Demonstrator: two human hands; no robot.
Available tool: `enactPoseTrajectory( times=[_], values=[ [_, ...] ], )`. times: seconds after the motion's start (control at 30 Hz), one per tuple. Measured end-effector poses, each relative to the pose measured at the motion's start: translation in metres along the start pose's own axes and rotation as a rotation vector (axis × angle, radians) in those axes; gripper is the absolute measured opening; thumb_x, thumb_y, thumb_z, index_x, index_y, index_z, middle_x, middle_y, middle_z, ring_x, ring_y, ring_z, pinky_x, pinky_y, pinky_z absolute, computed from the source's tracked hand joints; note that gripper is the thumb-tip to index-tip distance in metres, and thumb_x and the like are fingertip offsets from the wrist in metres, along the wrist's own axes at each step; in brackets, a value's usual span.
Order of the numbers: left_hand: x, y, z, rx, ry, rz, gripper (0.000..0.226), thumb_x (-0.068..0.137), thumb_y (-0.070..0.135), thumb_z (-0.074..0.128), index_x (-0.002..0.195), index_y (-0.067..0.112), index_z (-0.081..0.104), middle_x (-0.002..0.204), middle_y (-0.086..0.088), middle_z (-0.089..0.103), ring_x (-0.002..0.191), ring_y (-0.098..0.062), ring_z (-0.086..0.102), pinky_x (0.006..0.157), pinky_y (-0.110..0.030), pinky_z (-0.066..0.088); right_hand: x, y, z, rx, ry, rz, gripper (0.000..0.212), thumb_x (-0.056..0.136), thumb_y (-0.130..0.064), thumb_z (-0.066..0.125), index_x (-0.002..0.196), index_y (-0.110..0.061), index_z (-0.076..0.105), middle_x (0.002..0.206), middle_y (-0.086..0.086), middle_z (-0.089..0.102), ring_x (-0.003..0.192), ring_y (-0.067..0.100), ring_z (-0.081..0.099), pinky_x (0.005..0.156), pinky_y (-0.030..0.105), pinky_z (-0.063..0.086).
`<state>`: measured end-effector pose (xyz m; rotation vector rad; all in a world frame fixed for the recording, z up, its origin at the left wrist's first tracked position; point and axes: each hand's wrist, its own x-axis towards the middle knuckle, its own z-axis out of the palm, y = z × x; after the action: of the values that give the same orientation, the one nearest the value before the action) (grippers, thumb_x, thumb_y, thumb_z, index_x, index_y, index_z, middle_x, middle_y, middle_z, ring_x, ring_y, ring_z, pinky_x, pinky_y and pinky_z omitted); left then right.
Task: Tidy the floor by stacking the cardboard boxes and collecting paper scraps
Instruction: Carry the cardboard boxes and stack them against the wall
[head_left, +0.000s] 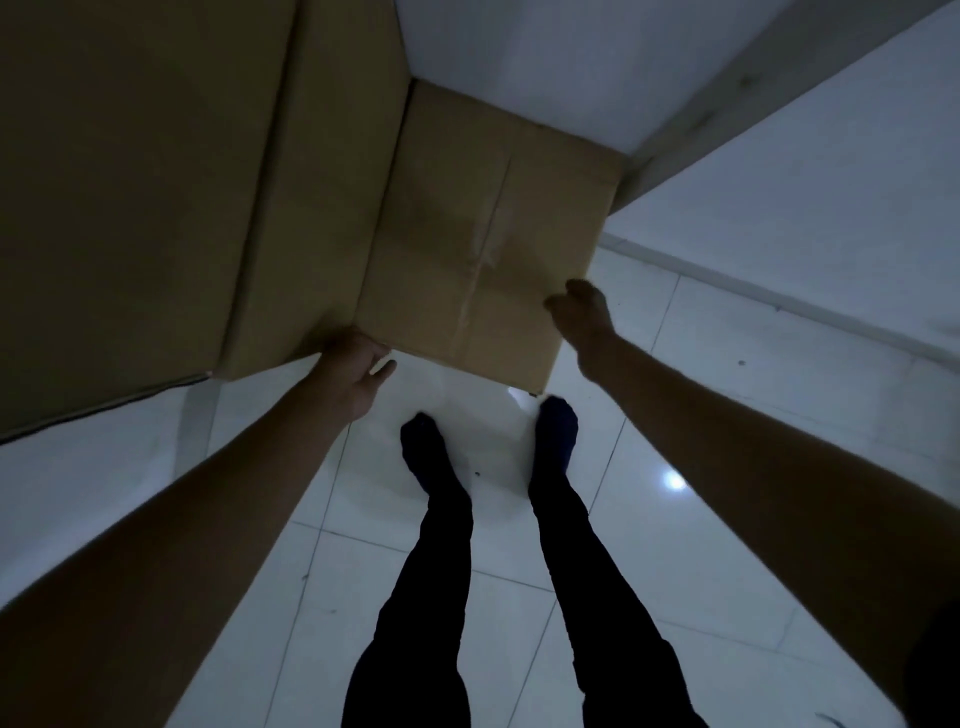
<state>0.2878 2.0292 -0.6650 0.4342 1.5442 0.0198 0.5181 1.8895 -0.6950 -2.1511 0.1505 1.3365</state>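
White floor tiles (675, 415) show no paper scraps in this dim view, while the smaller cardboard box (483, 234), beside the larger box (156, 182), is apparently being positioned, left hand (356, 371) gripping its near corner, right hand (582, 312) pressed loosely curled against its side.

Tall box (156, 208) blocks left; tiled floor (727, 374) right lies open.

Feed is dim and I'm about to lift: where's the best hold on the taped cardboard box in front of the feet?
Probably the taped cardboard box by its two near corners, coming from the person's side. The left hand is at the near-left corner, the right hand at the right edge; a bigger box blocks its left side.
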Motion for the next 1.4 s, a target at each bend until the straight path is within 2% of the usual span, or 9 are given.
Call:
enactPoseTrajectory(
  times=[0.1,0.17,0.2,0.23,0.3,0.47,0.73,0.93,1.4],
  values=[
    [-0.042,-0.005,0.005,0.146,-0.03,0.032,0.051,0.094,-0.005,0.052,0.142,0.012,0.044,0.123,-0.002,0.051,0.117,-0.016,0.05,0.105,-0.035,0.044,-0.047,0.004,-0.005,0.009,-0.072,0.07,0.05,0.085,-0.014,0.061,0.128,0.01,0.054,0.102,0.006,0.053,0.094,0.02,0.049,0.084,0.037,0.044],
    [-0.074,-0.011,0.009,0.228,-0.069,0.006,0.045,0.097,0.003,0.054,0.141,0.009,0.047,0.124,-0.007,0.053,0.119,-0.019,0.05,0.104,-0.035,0.044,-0.079,0.005,-0.013,0.103,-0.075,0.109,0.064,0.068,-0.02,0.058,0.117,0.02,0.049,0.088,0.011,0.054,0.087,0.015,0.041,0.074,0.036,0.037],
    [-0.097,-0.015,0.01,0.259,-0.084,-0.011,0.041,0.099,0.005,0.053,0.139,0.007,0.049,0.124,-0.007,0.054,0.118,-0.02,0.051,0.103,-0.035,0.045,-0.1,0.005,-0.02,0.161,-0.091,0.131,0.066,0.063,-0.022,0.054,0.112,0.022,0.052,0.085,0.019,0.057,0.077,0.031,0.054,0.073,0.034,0.036],
    [-0.115,-0.019,0.011,0.287,-0.095,-0.018,0.038,0.1,0.007,0.052,0.137,0.006,0.051,0.123,-0.008,0.056,0.115,-0.02,0.052,0.102,-0.034,0.045,-0.12,0.001,-0.026,0.213,-0.118,0.144,0.057,0.064,-0.021,0.055,0.103,0.02,0.059,0.086,0.025,0.058,0.09,0.053,0.057,0.072,0.033,0.038],
    [-0.156,-0.029,0.013,0.324,-0.099,-0.029,0.034,0.1,0.008,0.052,0.134,0.004,0.054,0.118,-0.01,0.059,0.11,-0.021,0.057,0.098,-0.033,0.047,-0.165,-0.006,-0.046,0.27,-0.121,0.154,0.015,0.082,-0.014,0.062,0.089,0.0,0.064,0.088,0.018,0.062,0.076,0.029,0.061,0.07,0.029,0.045],
    [-0.253,-0.042,0.018,0.28,-0.089,-0.051,0.032,0.098,0.008,0.055,0.129,-0.001,0.054,0.109,-0.013,0.063,0.099,-0.022,0.062,0.095,-0.036,0.049,-0.252,-0.006,-0.099,0.278,-0.107,0.112,0.016,0.098,-0.003,0.051,0.106,0.005,0.063,0.088,0.016,0.061,0.073,0.023,0.06,0.063,0.024,0.051],
    [-0.367,-0.035,0.046,0.287,-0.126,-0.007,0.019,0.097,0.009,0.055,0.116,0.005,0.056,0.088,-0.007,0.061,0.079,-0.016,0.059,0.077,-0.028,0.05,-0.351,-0.032,-0.168,0.34,-0.068,0.075,0.007,0.096,-0.008,0.056,0.096,-0.003,0.061,0.091,0.015,0.063,0.072,0.022,0.06,0.063,0.026,0.049],
    [-0.409,-0.024,0.058,0.318,-0.229,0.047,0.021,0.098,0.009,0.056,0.118,0.005,0.057,0.1,-0.009,0.063,0.088,-0.018,0.061,0.098,-0.038,0.046,-0.397,-0.048,-0.19,0.383,-0.036,0.027,0.011,0.096,-0.008,0.058,0.086,-0.006,0.061,0.081,0.01,0.062,0.069,0.02,0.061,0.062,0.025,0.051],
    [-0.443,-0.013,0.067,0.632,-0.36,0.179,0.024,0.098,0.016,0.054,0.12,0.007,0.058,0.109,-0.008,0.064,0.099,-0.02,0.062,0.095,-0.035,0.05,-0.471,-0.014,-0.177,0.645,0.103,0.023,0.016,0.096,-0.009,0.058,0.107,0.001,0.061,0.096,0.015,0.065,0.08,0.024,0.064,0.07,0.028,0.052]
  ],
)
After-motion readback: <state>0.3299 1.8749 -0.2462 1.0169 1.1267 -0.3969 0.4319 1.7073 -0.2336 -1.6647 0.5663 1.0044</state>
